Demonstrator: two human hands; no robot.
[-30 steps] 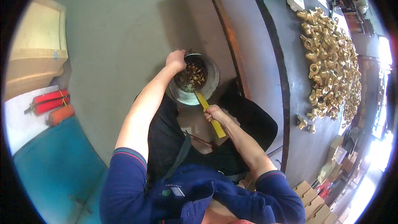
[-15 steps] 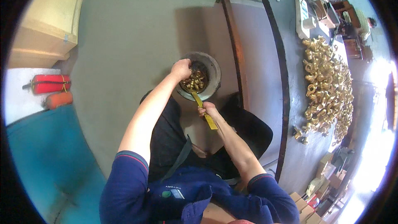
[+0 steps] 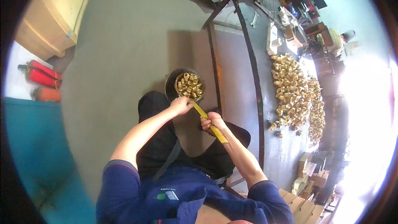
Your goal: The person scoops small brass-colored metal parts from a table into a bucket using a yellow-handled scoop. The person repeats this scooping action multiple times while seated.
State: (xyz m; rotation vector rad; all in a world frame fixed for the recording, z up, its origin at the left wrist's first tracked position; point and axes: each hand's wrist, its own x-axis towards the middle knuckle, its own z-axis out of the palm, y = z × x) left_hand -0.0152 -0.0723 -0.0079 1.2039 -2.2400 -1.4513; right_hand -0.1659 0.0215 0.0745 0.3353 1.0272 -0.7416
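Observation:
A round holder [image 3: 202, 93] full of brass fittings [image 3: 190, 85] sits over the mouth of a dark metal bucket [image 3: 169, 84] on the floor. From its near edge a long flat yellow handle [image 3: 200, 110] slants toward me. My right hand [image 3: 212, 121] is wrapped round this handle partway down, its lower end sticking out past my fist. My left hand [image 3: 181, 105] is closed at the near edge of the holder, beside the handle's far end; the fingertips are partly hidden. Whether the holder touches the bucket wall I cannot tell.
Right of me a dark-edged workbench [image 3: 248, 54] carries a big heap of brass fittings [image 3: 290, 91], a spanner [image 3: 254, 19] and a white power strip [image 3: 272, 39]. Red cylinders [image 3: 43, 74] and a wooden crate [image 3: 54, 12] stand at left. A person [image 3: 333, 41] is far right.
The fittings have come up out of the bucket in the holder. My left hand has moved from the bucket's left side to the holder's near edge. My view has shifted as well.

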